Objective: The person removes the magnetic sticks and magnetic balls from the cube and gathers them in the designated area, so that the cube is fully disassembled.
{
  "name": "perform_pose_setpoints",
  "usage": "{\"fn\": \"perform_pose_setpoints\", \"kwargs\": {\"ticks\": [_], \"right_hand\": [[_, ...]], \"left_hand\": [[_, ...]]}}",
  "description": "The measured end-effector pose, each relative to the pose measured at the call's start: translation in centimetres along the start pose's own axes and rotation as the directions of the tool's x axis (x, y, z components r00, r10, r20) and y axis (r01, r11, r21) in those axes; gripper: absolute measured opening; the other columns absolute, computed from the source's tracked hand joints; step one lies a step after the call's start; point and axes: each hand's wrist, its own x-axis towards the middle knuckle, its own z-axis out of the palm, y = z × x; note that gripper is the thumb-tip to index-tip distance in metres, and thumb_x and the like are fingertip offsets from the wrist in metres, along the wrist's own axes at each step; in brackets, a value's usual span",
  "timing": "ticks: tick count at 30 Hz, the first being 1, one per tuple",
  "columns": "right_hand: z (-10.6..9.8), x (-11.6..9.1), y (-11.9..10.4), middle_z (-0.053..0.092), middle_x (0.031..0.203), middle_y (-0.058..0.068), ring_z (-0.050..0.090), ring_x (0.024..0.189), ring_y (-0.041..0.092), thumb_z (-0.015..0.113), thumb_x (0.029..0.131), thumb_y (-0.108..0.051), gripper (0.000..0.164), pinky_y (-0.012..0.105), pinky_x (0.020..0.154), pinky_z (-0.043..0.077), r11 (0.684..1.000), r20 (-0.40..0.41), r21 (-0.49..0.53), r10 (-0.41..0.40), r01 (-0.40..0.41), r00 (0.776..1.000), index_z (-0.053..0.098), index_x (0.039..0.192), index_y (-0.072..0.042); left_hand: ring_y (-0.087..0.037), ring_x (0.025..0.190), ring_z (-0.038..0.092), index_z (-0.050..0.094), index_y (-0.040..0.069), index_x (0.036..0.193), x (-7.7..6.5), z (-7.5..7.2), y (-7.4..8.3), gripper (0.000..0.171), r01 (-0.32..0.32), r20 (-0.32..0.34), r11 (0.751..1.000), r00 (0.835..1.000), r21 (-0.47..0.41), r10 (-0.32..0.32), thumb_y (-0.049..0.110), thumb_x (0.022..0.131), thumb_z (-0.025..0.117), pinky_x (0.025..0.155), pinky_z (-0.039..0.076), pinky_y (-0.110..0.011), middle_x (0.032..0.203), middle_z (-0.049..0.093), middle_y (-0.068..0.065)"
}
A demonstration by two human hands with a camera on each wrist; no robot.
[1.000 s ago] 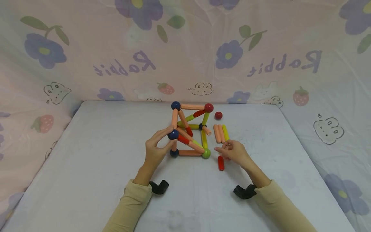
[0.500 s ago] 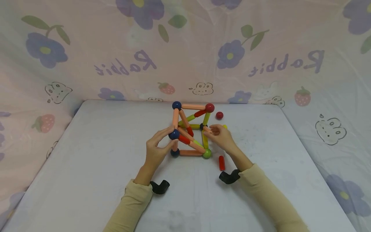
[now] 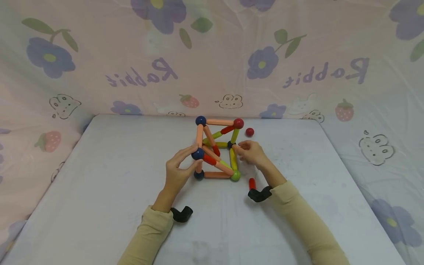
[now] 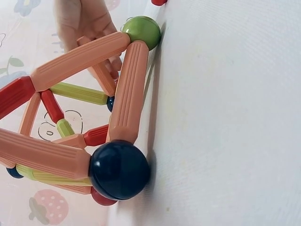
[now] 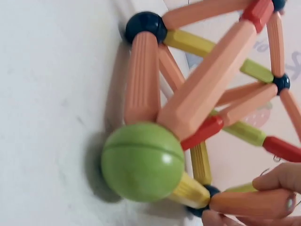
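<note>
A frame of magnetic sticks and balls stands on the table, with dark blue, red and green balls at its corners. My left hand (image 3: 179, 163) holds the raised dark blue ball (image 3: 198, 154) at the near left between thumb and fingers. At the frame's right side, my right hand (image 3: 253, 152) pinches an orange magnetic stick (image 5: 251, 203). One end of that stick meets the low dark blue ball (image 3: 231, 145). Near me, the green ball (image 5: 142, 161) joins orange and yellow sticks at table level.
A loose red ball (image 3: 250, 132) lies behind my right hand. The loose red stick (image 3: 252, 183) is partly covered by the black wrist mount (image 3: 260, 194). Another black mount (image 3: 182, 214) sits at my left wrist. A patterned cloth (image 3: 212, 73) hangs behind the white table (image 3: 116, 184).
My right hand has moved left and away from me, from beside the loose sticks to the orange stick on the frame, which it now pinches. The left hand keeps its hold.
</note>
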Motion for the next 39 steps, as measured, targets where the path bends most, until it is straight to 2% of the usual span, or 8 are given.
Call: {"fn": "perform_pose_setpoints", "kwargs": {"ticks": [6,10,13,22,27,31,35,39], "right_hand": [[-0.6,1.4,0.4,0.068,0.108,0.016,0.068,0.077,0.015,0.056,0.097,-0.033,0.05,0.019,0.046,0.037,0.992,0.118,0.087,0.075,-0.086,0.99,0.051,0.134,0.0],[-0.8,2.2,0.6,0.065,0.081,0.003,0.053,0.053,0.009,0.056,0.098,-0.028,0.046,0.019,0.043,0.035,0.99,0.169,0.102,0.078,-0.096,0.982,0.052,0.134,0.0],[-1.0,2.6,0.6,0.059,0.069,0.0,0.043,0.045,0.011,0.058,0.097,-0.028,0.043,0.021,0.043,0.036,0.99,0.166,0.092,0.087,-0.103,0.982,0.054,0.129,0.0],[-1.1,3.1,0.7,0.045,0.06,-0.001,0.038,0.047,0.014,0.058,0.096,-0.023,0.034,0.025,0.045,0.034,0.995,0.155,0.054,0.072,-0.081,0.985,0.053,0.118,0.002],[-1.4,3.0,0.9,0.045,0.061,-0.001,0.041,0.046,0.015,0.054,0.098,-0.025,0.036,0.025,0.045,0.036,0.998,0.172,0.032,0.05,-0.057,0.984,0.052,0.123,0.001],[-1.9,2.7,0.9,0.05,0.065,0.002,0.048,0.05,0.016,0.052,0.099,-0.024,0.038,0.024,0.052,0.04,1.0,0.131,0.023,-0.003,0.0,0.991,0.054,0.128,0.0],[-2.4,2.5,1.1,0.062,0.094,0.012,0.056,0.074,0.018,0.052,0.098,-0.024,0.04,0.024,0.071,0.049,0.999,0.053,0.041,-0.024,0.022,0.998,0.054,0.132,-0.002],[-3.2,2.2,1.8,0.057,0.12,0.019,0.057,0.095,0.025,0.051,0.098,-0.026,0.043,0.027,0.086,0.051,0.997,-0.004,0.074,0.014,-0.013,1.0,0.05,0.136,-0.006]], "left_hand": [[0.0,0.117,0.061,0.067,-0.008,0.11,-0.1,0.0,-0.1,0.042,0.001,-0.001,1.0,1.0,-0.003,-0.001,-0.012,0.07,0.078,0.103,0.05,-0.02,0.114,0.067,-0.028],[0.001,0.117,0.061,0.067,-0.007,0.111,-0.1,0.0,-0.2,0.043,0.002,-0.001,1.0,1.0,0.002,-0.002,-0.012,0.07,0.078,0.103,0.05,-0.02,0.114,0.068,-0.027],[0.0,0.117,0.061,0.068,-0.006,0.112,-0.2,0.0,-0.2,0.043,0.0,0.001,1.0,1.0,0.006,0.0,-0.011,0.07,0.078,0.103,0.05,-0.02,0.115,0.068,-0.026],[0.002,0.117,0.06,0.067,-0.006,0.112,-0.2,0.1,-0.3,0.044,-0.008,0.004,1.0,1.0,0.008,0.008,-0.012,0.069,0.078,0.103,0.05,-0.02,0.114,0.068,-0.027],[0.0,0.117,0.062,0.067,-0.006,0.112,-0.2,0.1,-0.3,0.044,-0.003,0.003,1.0,1.0,0.015,0.003,-0.012,0.069,0.078,0.103,0.049,-0.019,0.114,0.068,-0.027],[0.0,0.116,0.062,0.067,-0.006,0.111,-0.1,0.0,-0.1,0.043,0.0,-0.002,1.0,1.0,0.012,0.0,-0.012,0.07,0.078,0.103,0.049,-0.019,0.114,0.068,-0.027],[0.001,0.118,0.061,0.067,-0.007,0.111,0.0,0.0,-0.2,0.043,-0.012,-0.005,1.0,1.0,0.013,0.012,-0.014,0.069,0.077,0.103,0.049,-0.019,0.114,0.068,-0.027],[0.002,0.118,0.06,0.067,-0.007,0.112,-0.1,0.1,-0.2,0.044,-0.011,-0.005,1.0,1.0,0.012,0.011,-0.014,0.069,0.077,0.104,0.049,-0.02,0.115,0.068,-0.026]]}}
